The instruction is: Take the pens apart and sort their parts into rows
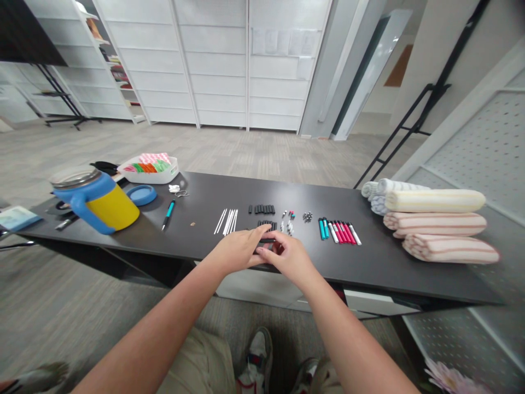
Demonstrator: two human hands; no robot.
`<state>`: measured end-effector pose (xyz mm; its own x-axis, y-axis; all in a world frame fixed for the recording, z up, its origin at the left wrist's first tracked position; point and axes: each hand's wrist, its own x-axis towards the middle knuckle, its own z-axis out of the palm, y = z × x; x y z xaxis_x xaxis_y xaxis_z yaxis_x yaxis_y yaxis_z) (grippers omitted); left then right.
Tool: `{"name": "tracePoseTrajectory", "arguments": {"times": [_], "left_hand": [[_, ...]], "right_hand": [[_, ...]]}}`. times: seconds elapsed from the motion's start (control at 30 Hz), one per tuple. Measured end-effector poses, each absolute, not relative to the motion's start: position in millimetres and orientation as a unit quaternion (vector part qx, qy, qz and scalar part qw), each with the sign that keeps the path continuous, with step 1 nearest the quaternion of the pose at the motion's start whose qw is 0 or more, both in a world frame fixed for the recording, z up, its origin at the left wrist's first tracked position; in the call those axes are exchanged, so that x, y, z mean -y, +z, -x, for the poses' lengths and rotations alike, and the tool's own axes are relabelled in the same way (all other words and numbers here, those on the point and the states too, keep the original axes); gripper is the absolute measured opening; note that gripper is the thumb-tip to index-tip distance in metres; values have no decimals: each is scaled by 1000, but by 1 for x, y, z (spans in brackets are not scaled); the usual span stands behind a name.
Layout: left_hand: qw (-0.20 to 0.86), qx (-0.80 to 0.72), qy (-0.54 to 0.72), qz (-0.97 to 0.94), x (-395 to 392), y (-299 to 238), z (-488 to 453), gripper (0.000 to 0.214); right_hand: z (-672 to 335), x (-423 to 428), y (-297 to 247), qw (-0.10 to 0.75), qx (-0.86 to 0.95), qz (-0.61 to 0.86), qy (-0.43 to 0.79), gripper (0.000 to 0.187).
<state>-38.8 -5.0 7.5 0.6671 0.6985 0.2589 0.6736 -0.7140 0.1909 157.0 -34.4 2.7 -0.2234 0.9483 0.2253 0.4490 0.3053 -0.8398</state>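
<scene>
My left hand (241, 250) and my right hand (290, 256) meet over the front edge of the dark table, fingertips close together. Both are closed around a small black tube (268, 241), which looks like a pen part; the fingers hide most of it. Just beyond my fingers lie two rows of short black tubes (264, 209), the nearer one partly covered by my left hand. Slim white sticks (231, 221), like pen refills, lie to the left. To the right are tiny white and red pieces (289, 221), small metallic parts (307, 217), and teal, white and pink barrels (342, 232).
A teal and black pen (168, 214) lies left of the white sticks. Farther left stand a blue and yellow mug (102, 202), its blue lid (141, 195) and a white basket (159, 176) of colourful packets. Rolled towels (437, 224) are stacked at the right end.
</scene>
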Motion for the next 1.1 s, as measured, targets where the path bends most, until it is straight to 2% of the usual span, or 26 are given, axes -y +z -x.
{"name": "tracePoseTrajectory", "arguments": {"times": [0.1,0.17,0.27,0.33,0.93,1.1], "left_hand": [[56,-344,160,-923,5,11,37,91],[51,-347,146,-925,6,12,36,82],[14,-371,113,-922,7,10,34,54],[-13,-381,101,-919,8,7,34,48],[-25,-406,142,-903,8,3,38,69],[-3,-414,161,-896,7,7,40,58]], "right_hand": [[-154,34,3,395,711,489,317,19],[-154,34,4,400,709,483,323,14],[-157,36,6,389,709,487,329,14],[-158,38,7,387,707,493,329,14],[-169,44,0,411,682,511,324,23],[-194,48,5,427,659,553,278,28]]}}
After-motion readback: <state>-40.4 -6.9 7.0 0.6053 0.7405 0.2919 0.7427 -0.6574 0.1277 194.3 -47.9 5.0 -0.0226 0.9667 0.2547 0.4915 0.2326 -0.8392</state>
